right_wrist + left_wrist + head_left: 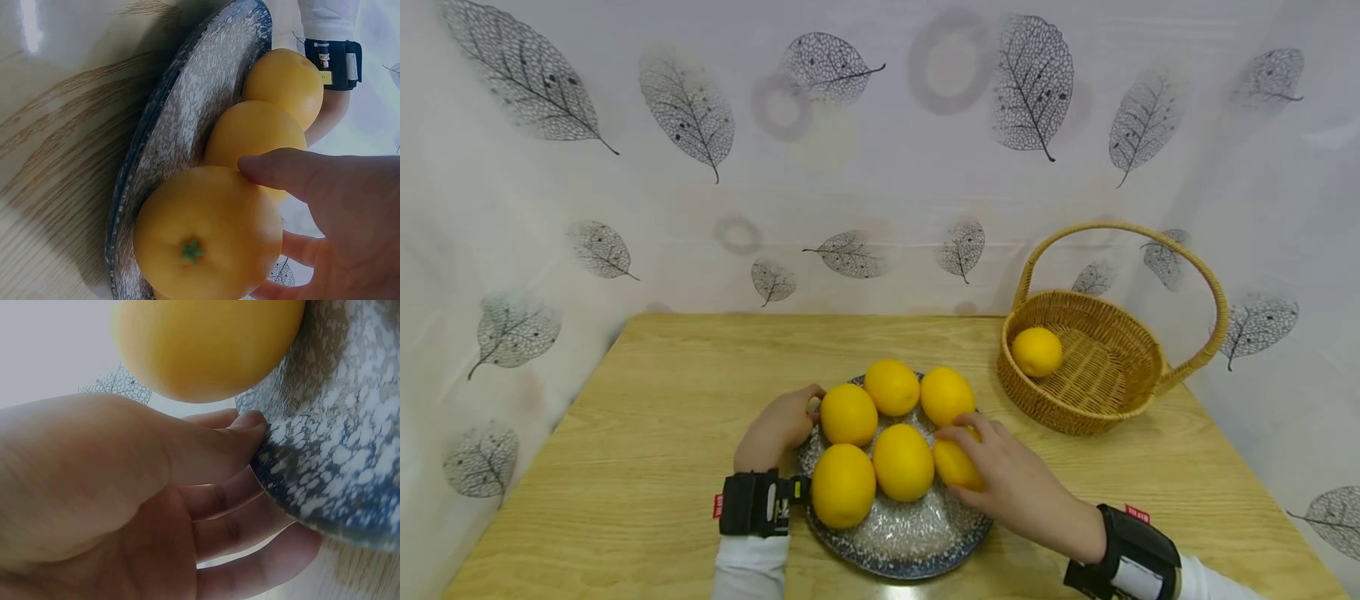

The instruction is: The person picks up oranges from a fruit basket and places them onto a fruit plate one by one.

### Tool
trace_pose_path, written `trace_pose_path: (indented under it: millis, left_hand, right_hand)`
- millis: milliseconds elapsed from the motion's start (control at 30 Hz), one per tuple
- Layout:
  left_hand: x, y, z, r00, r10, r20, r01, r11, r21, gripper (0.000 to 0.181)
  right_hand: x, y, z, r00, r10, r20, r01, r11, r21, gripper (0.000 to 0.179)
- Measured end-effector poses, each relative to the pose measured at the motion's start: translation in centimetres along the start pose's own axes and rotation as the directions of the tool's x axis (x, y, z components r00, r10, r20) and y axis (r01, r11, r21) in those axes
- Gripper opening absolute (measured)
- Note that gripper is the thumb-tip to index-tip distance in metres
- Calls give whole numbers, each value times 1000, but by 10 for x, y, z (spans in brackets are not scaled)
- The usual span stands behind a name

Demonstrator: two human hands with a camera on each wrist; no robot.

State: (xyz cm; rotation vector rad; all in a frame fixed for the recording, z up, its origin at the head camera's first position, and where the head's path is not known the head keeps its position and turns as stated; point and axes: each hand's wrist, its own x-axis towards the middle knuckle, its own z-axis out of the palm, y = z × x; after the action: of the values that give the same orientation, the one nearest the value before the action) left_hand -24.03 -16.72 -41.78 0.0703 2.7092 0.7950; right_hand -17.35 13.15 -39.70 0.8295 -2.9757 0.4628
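A speckled grey plate (917, 537) with a dark blue rim sits on the table, bearing several oranges, among them a front-left orange (844, 486) and a middle orange (903, 462). My left hand (777, 427) pinches the plate's left rim; the left wrist view shows the thumb (212, 447) on top and fingers below the edge. At the plate's right side, my right hand (1011, 479) has its thumb and fingers around an orange (953, 467). That orange (203, 234) shows its green stem spot in the right wrist view, close beside its neighbour.
A wicker basket (1048, 408) with a tall arched handle stands at the table's back right, one orange (1037, 352) inside at its left. Behind the wooden table (647, 433) hangs a pale leaf-print sheet (865, 183).
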Motion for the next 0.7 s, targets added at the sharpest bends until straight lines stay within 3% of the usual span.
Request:
trace_pose_path:
  millis: [233,400,567,700]
  left_hand:
    - [1,1,-1,1000,-7,9,7,1000,1,39]
    - [0,1,-3,1000,8,7,-8,1000,6,39]
    - [-1,1,-3,1000,10,9,-10,1000,9,39]
    - [-2,3,0,1000,15,12,-15,1000,15,38]
  right_hand:
    - [-1,0,1,999,-43,-15,43,999,-22,56]
    - [6,-3,-7,1000,-10,24,10,1000,-18,52]
    - [22,0,-31,998,51,37,-49,998,-37,54]
    - [38,18,-58,996,88,30,-87,995,-49,55]
